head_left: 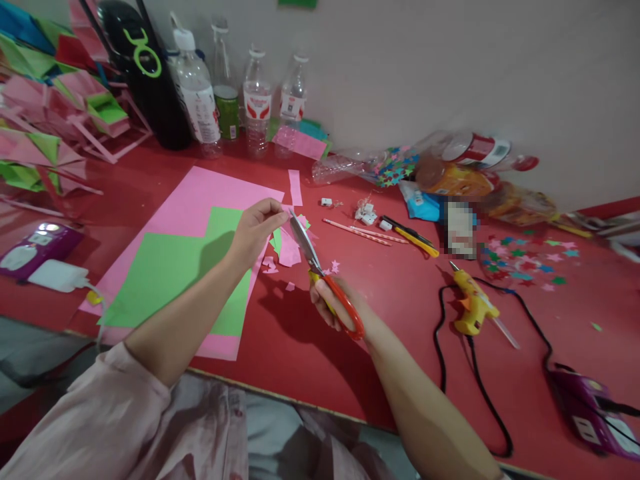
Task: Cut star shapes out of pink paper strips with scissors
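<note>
My right hand [330, 300] is wrapped round the handles of orange and yellow scissors [353, 313], whose blades point up and left. The fingers of my left hand [257, 227] are pinched together near the blade tips; what they hold is too small to make out. Under and beside my left arm lie a large pink sheet [175, 207] and a green sheet [170, 267]. Pink scraps [289, 248] and small pink stars [333, 267] lie on the red table [300, 360] around the blades.
A yellow glue gun [473, 303] with a black cord lies right, near scattered coloured stars [525, 260]. Straws, a yellow cutter [417, 241] and a blue packet stand beyond. Bottles [257, 107], a black flask [150, 80] and paper models line the back left. Purple power strips [43, 250] sit left and right.
</note>
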Action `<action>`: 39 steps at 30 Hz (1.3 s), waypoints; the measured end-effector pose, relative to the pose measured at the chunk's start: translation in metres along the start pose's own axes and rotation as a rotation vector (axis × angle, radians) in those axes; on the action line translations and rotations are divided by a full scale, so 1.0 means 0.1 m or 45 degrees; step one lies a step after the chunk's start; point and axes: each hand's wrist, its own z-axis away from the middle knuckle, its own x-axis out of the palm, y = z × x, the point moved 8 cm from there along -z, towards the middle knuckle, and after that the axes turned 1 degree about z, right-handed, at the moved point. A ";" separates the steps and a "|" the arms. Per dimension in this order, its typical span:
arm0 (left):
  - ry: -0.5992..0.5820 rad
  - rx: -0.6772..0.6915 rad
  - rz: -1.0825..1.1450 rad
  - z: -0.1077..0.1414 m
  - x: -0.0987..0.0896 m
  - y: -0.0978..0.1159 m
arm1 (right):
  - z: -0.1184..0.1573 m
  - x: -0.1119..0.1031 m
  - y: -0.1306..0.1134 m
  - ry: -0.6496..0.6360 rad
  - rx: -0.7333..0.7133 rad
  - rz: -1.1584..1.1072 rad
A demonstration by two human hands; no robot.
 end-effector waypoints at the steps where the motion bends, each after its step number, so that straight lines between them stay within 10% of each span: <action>1: -0.003 -0.001 0.008 0.00 0.01 -0.01 | 0.00 0.00 -0.01 0.006 -0.019 -0.010; 39: -0.006 -0.076 0.128 0.04 0.09 -0.04 | 0.07 0.03 -0.04 0.133 0.078 -0.003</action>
